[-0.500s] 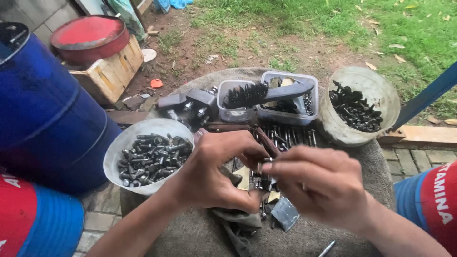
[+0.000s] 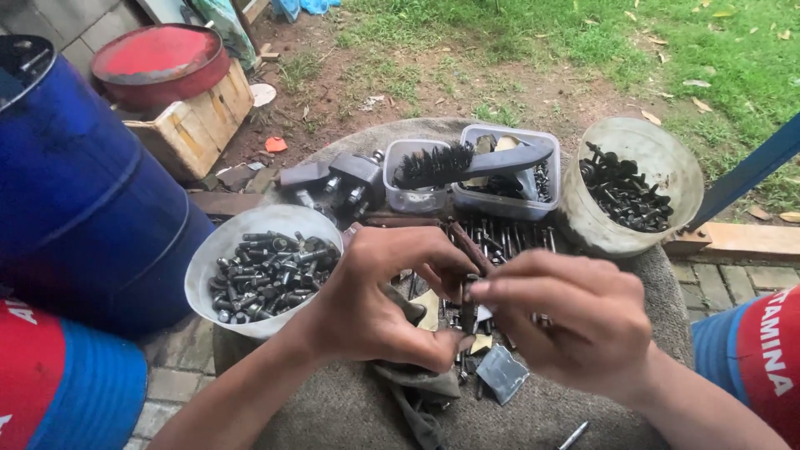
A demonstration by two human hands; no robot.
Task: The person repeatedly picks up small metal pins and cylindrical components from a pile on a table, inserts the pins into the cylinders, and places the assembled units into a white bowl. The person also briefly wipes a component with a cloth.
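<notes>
1. Head view: the left hand (image 2: 379, 300) and the right hand (image 2: 567, 321) meet over the middle of a round table (image 2: 333, 408) covered in grey cloth.
2. The left fingers (image 2: 450, 262) are curled narrowly around a rusty bolt (image 2: 469, 247) that slants up out of the grip; the right fingers (image 2: 508, 287) are pinched close at its lower end, though what they touch there I cannot tell.
3. Under the hands lie a dark rag (image 2: 417, 387), a small grey plate (image 2: 502, 372) and a row of long bolts (image 2: 500, 237).
4. Left of the hands stands a white bowl (image 2: 208, 262) full of dark bolts.
5. Behind the hands, a wire brush (image 2: 467, 162) lies across two clear tubs (image 2: 508, 204).
6. At the right stands a cloudy bucket (image 2: 658, 158) with more dark hardware.
7. A blue drum (image 2: 75, 200) stands beside the table at the left.
</notes>
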